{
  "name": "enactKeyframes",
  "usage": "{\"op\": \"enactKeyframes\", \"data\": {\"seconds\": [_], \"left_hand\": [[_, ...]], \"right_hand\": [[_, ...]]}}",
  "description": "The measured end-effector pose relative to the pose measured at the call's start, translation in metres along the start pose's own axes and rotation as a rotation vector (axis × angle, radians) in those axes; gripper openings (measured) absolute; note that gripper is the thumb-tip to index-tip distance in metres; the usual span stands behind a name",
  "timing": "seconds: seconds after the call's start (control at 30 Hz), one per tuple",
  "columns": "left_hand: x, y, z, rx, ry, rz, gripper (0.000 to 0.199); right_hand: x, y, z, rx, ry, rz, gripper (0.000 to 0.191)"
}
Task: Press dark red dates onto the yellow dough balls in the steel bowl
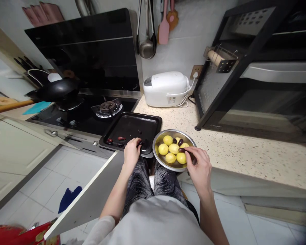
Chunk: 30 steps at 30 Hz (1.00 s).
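- Two hands of yours are at work: your right hand pinches a dark oval fruit over the steel bowl; your left hand has narrow fingertips at the baking tray, but whether they grip a dark piece, one cannot tell.
- Yellow fruits lie in the bowl, just beside your right fingers; if you press on its rim, the bowl could tip toward your lap, because it sits at the countertop's front edge.
- Smooth skin may make the fruit slip from your right fingers and roll.
- Your left wrist could push the tray, as it lies near the edge too.
- Beyond your hands, the white rice cooker bears a label, too small for reading.
- Farther right of your right hand, the oven has one small mark, also not readable; no brand is clear.
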<state>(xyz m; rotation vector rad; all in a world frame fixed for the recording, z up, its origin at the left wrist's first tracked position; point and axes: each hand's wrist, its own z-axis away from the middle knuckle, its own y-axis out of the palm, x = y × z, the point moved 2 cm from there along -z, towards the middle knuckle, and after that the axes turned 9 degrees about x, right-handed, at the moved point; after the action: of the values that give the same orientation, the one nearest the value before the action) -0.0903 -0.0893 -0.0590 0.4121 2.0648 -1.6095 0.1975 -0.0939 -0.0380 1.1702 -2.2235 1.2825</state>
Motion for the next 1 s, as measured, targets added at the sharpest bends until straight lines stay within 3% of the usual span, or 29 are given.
{"op": "enactKeyframes", "data": {"seconds": [0.17,0.3,0.47,0.73,1.0], "left_hand": [[-0.019,-0.009,0.004,-0.04,0.169,0.211,0.017],[-0.055,-0.014,0.022,0.033,0.344,0.362,0.016],[-0.087,-0.001,0.043,0.148,0.429,0.455,0.014],[-0.092,0.017,0.021,0.114,0.376,0.259,0.017],[-0.097,0.024,-0.003,0.218,0.394,0.088,0.021]], "right_hand": [[0.013,0.0,0.004,-0.034,-0.034,-0.042,0.017],[0.032,0.006,0.006,0.005,-0.108,-0.097,0.02],[0.043,0.016,0.009,0.119,-0.154,-0.122,0.025],[0.03,0.009,0.005,-0.006,-0.091,-0.087,0.023],[0.029,0.011,0.008,-0.003,-0.116,-0.096,0.022]]}}
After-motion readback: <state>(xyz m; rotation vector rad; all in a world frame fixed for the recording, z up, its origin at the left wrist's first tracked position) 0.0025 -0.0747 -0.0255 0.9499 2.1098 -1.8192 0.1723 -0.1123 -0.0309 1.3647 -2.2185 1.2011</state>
